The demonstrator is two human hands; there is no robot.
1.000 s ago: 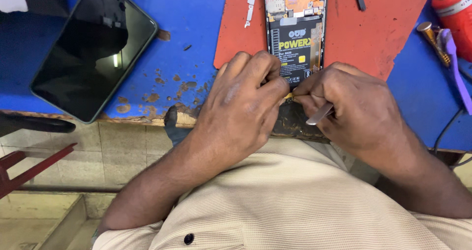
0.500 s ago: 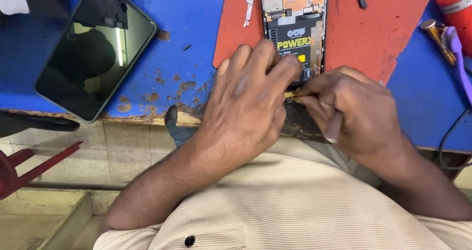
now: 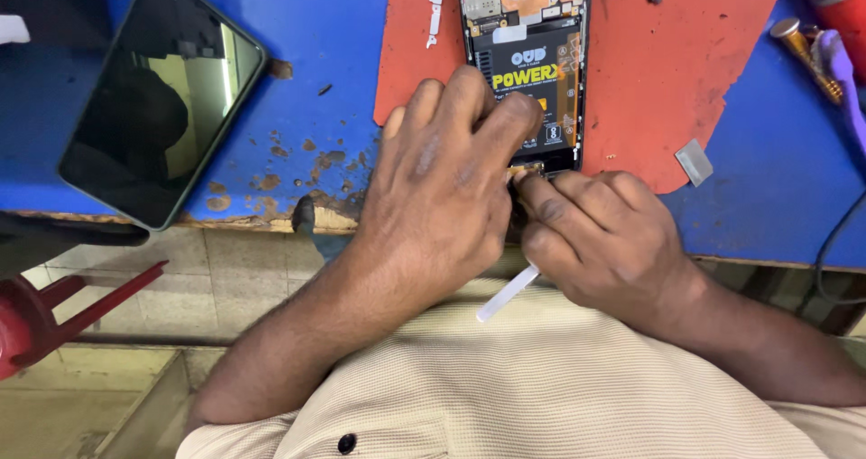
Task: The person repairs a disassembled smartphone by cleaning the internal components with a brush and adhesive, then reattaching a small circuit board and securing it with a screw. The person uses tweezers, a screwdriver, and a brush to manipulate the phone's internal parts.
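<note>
1. The opened smartphone (image 3: pixel 528 53) lay back-up on a red work mat (image 3: pixel 704 71) at the near edge of the blue bench (image 3: pixel 307 53), its black battery (image 3: pixel 532 85) and boards exposed.
2. The left hand (image 3: pixel 442 184) pressed down over the phone's lower end, fingers curled close together and bracing the frame rather than gripping anything.
3. The right hand (image 3: pixel 604 234) met it just below the phone, fingers pinched narrowly around a slim white tool (image 3: pixel 508 294) whose tip was hidden between the 2 hands.
4. Judged from this, the work at the phone's bottom edge called for a steady left-hand hold, a shallow tool angle and light pressure, so that thin connectors were not torn.
5. Left of the mat lay a second smartphone (image 3: pixel 158 103), dark screen up; right of it, a brass-tipped tool (image 3: pixel 803 49).
6. Compared with 0.5 s before, the white tool's free end stuck out farther below the right hand, and the left fingers sat more tightly bunched.
</note>
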